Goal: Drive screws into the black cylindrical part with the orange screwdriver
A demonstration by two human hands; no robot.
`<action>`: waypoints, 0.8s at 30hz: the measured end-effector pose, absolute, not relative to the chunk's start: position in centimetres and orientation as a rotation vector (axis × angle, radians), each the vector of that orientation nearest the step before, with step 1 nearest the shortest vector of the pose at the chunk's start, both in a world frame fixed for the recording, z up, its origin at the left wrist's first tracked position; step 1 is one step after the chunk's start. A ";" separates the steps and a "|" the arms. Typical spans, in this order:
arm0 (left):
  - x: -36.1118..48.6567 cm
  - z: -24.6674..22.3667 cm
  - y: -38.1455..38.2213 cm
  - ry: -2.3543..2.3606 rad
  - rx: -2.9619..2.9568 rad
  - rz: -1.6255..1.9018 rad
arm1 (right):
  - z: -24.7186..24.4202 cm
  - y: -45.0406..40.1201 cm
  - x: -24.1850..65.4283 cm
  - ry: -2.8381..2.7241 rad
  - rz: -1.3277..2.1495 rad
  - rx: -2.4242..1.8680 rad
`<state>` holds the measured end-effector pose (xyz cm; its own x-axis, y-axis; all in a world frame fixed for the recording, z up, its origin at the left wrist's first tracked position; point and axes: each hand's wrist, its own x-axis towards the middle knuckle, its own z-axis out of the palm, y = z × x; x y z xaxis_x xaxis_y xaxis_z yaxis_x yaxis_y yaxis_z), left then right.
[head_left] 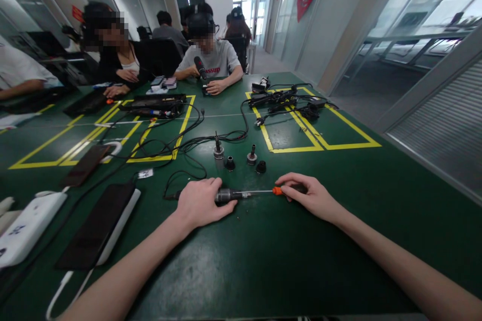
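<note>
My left hand (pixel 201 201) is wrapped over a dark, corded cylindrical tool (pixel 225 195) lying on the green table. Its narrow metal end points right. In my right hand (pixel 307 194) is a screwdriver (pixel 277 190) with an orange and dark handle; its thin shaft points left, the tip at the tool's metal end. Just beyond stand two metal parts with upright shafts, one (pixel 218 149) on the left and one (pixel 252 155) on the right. Beside them are two small black cone-shaped pieces (pixel 230 163) (pixel 261 166). Tiny bits lie below the tool.
Black cables and adapters (pixel 286 100) lie over yellow tape frames at the back right. On the left are a phone (pixel 96 228), a brown flat device (pixel 86 164) and a white power strip (pixel 32 225). Across the green table (pixel 339 261) people sit, one holding a black tool.
</note>
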<state>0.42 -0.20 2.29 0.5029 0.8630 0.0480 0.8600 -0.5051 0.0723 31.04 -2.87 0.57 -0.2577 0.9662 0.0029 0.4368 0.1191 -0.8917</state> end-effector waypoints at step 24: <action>0.3 2.4 -0.7 1.494 2.651 0.156 | -1.2 -2.8 32.0 -1.690 1.014 -1.356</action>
<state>0.26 -0.70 2.39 0.5150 0.8562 0.0426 0.8466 -0.5157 0.1317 31.96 -2.77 -1.15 -0.1757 0.9823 0.0646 0.4050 0.1320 -0.9047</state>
